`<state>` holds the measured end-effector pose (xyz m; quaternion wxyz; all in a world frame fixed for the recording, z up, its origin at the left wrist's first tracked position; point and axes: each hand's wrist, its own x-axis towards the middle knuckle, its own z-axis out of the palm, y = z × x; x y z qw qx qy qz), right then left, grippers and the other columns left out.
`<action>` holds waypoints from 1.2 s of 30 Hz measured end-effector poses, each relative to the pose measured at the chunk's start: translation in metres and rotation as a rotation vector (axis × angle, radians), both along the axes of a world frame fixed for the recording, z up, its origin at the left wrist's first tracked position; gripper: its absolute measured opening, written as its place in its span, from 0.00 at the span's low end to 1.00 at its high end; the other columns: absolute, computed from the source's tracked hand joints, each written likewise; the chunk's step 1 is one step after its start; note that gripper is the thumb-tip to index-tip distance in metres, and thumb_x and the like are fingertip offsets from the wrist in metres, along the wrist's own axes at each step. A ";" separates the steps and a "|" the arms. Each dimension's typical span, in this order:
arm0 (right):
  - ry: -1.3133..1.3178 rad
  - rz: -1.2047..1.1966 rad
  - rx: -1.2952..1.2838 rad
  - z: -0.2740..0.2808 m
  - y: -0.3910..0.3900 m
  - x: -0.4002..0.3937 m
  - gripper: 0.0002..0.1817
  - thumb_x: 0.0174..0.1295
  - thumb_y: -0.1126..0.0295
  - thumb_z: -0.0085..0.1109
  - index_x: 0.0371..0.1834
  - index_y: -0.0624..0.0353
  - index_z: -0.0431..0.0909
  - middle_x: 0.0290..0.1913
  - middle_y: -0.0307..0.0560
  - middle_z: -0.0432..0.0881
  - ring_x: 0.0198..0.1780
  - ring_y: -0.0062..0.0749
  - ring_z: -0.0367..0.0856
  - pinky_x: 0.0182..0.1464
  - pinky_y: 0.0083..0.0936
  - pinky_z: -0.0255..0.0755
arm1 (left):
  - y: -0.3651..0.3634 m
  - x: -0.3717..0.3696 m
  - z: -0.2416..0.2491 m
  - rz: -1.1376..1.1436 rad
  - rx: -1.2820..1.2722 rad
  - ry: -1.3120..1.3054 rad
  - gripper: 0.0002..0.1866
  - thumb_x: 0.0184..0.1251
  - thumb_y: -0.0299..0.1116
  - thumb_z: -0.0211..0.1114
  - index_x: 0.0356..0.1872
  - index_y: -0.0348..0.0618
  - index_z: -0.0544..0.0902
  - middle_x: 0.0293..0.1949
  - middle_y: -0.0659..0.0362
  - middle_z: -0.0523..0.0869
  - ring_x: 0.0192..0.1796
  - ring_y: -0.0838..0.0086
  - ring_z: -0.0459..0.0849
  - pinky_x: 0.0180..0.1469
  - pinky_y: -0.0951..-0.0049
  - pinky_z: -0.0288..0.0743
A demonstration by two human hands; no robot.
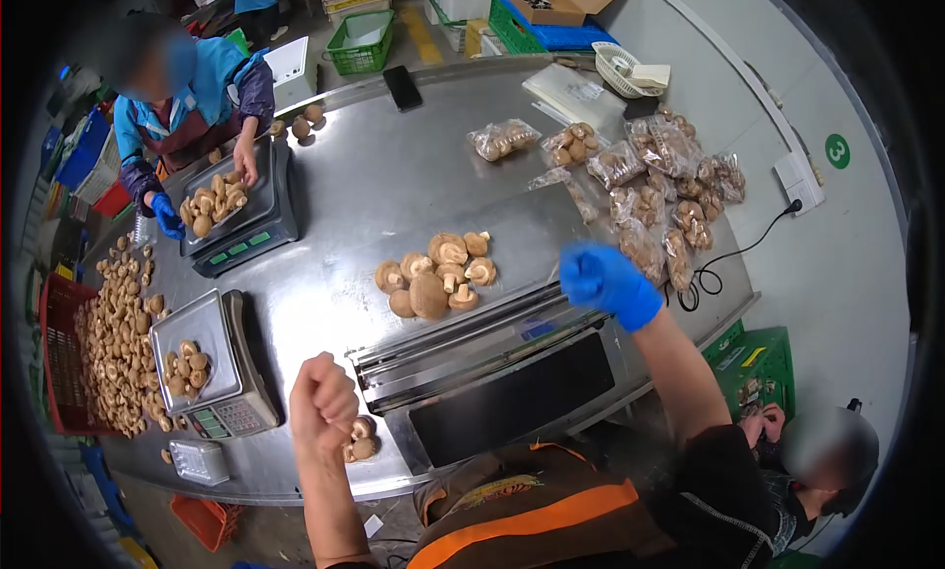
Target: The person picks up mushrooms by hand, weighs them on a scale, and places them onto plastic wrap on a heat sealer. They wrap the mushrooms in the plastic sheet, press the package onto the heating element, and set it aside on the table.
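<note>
My bare left hand [322, 400] is a closed fist raised over the near table edge, just above two loose mushrooms [359, 443]. My right hand [605, 282], in a blue glove, is also clenched, over the right end of the wrapping machine [492, 377]. I see nothing held in either fist. Between them, a heap of brown mushrooms [438, 274] lies on the machine's flat steel plate, a little beyond both hands.
A scale [202, 357] with mushrooms stands left of my left hand. A co-worker in blue handles mushrooms on a second scale [241, 220]. Loose mushrooms [118, 333] spill by a red crate [54, 352]. Bagged mushrooms [660, 175] lie far right. A person [827, 451] crouches at lower right.
</note>
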<state>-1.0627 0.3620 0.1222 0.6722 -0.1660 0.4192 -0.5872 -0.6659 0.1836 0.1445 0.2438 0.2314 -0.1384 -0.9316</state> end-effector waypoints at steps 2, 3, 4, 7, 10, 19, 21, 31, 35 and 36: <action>-0.009 -0.200 -0.095 0.039 -0.045 -0.010 0.18 0.73 0.57 0.43 0.35 0.58 0.77 0.32 0.43 0.80 0.32 0.29 0.78 0.36 0.21 0.71 | -0.027 -0.030 0.021 0.247 -0.245 0.114 0.14 0.75 0.36 0.45 0.27 0.47 0.72 0.20 0.65 0.69 0.23 0.81 0.68 0.27 0.80 0.67; -0.046 -0.386 -0.050 0.052 -0.075 -0.001 0.20 0.74 0.57 0.42 0.42 0.60 0.80 0.41 0.48 0.84 0.42 0.33 0.84 0.48 0.24 0.76 | -0.044 -0.046 0.021 0.371 -0.353 0.177 0.15 0.76 0.36 0.44 0.31 0.44 0.77 0.25 0.61 0.78 0.31 0.78 0.79 0.39 0.77 0.77; 0.103 -0.251 -0.122 0.048 -0.104 -0.009 0.20 0.73 0.57 0.43 0.50 0.62 0.78 0.48 0.51 0.83 0.51 0.35 0.82 0.57 0.28 0.72 | -0.058 -0.076 0.020 0.416 -0.590 -0.017 0.17 0.76 0.37 0.42 0.41 0.40 0.79 0.39 0.54 0.81 0.46 0.72 0.79 0.53 0.72 0.72; 0.456 -0.070 -0.078 -0.014 -0.165 -0.023 0.24 0.73 0.56 0.45 0.59 0.64 0.76 0.54 0.52 0.83 0.54 0.34 0.82 0.58 0.27 0.73 | -0.095 -0.123 -0.044 0.261 -1.248 -0.658 0.27 0.78 0.43 0.39 0.62 0.33 0.75 0.66 0.46 0.74 0.71 0.60 0.69 0.74 0.63 0.55; 0.466 0.132 0.083 -0.067 -0.164 -0.023 0.23 0.73 0.56 0.45 0.56 0.65 0.78 0.53 0.51 0.83 0.52 0.32 0.83 0.55 0.25 0.75 | -0.082 -0.128 -0.079 -0.204 -1.575 -0.943 0.27 0.77 0.39 0.37 0.58 0.26 0.76 0.68 0.43 0.70 0.74 0.52 0.60 0.76 0.63 0.51; 0.791 0.650 0.366 -0.031 -0.130 -0.023 0.27 0.61 0.42 0.61 0.49 0.54 0.83 0.38 0.40 0.83 0.43 0.24 0.80 0.42 0.23 0.75 | -0.033 -0.101 -0.053 -0.420 -1.712 -0.848 0.55 0.29 0.59 0.83 0.60 0.38 0.70 0.60 0.41 0.76 0.66 0.48 0.72 0.67 0.56 0.66; 0.711 0.673 0.400 -0.042 -0.116 -0.034 0.28 0.58 0.43 0.65 0.50 0.54 0.84 0.40 0.40 0.84 0.43 0.24 0.78 0.43 0.25 0.75 | -0.024 -0.097 -0.054 -0.437 -1.678 -0.886 0.55 0.28 0.59 0.83 0.60 0.40 0.69 0.56 0.42 0.78 0.61 0.49 0.76 0.62 0.57 0.70; 0.943 0.200 -0.052 -0.068 -0.042 -0.018 0.19 0.64 0.61 0.65 0.54 0.61 0.82 0.45 0.40 0.85 0.46 0.21 0.79 0.53 0.21 0.72 | -0.009 -0.072 -0.061 -0.308 -1.502 -0.976 0.43 0.40 0.52 0.81 0.58 0.41 0.75 0.40 0.49 0.85 0.39 0.56 0.85 0.44 0.61 0.78; 0.710 -0.046 -0.014 -0.074 -0.036 0.010 0.15 0.73 0.59 0.53 0.43 0.62 0.77 0.36 0.36 0.79 0.37 0.18 0.79 0.41 0.20 0.76 | -0.015 -0.051 -0.083 -0.298 -1.197 -0.816 0.12 0.69 0.35 0.63 0.41 0.33 0.84 0.33 0.53 0.85 0.37 0.74 0.80 0.43 0.72 0.74; 0.708 -0.140 0.059 -0.067 -0.036 0.024 0.14 0.75 0.61 0.48 0.38 0.61 0.71 0.31 0.35 0.75 0.31 0.19 0.78 0.35 0.22 0.75 | -0.011 -0.052 -0.090 -0.240 -1.214 -0.809 0.12 0.73 0.34 0.59 0.39 0.33 0.83 0.32 0.56 0.84 0.36 0.76 0.79 0.43 0.74 0.73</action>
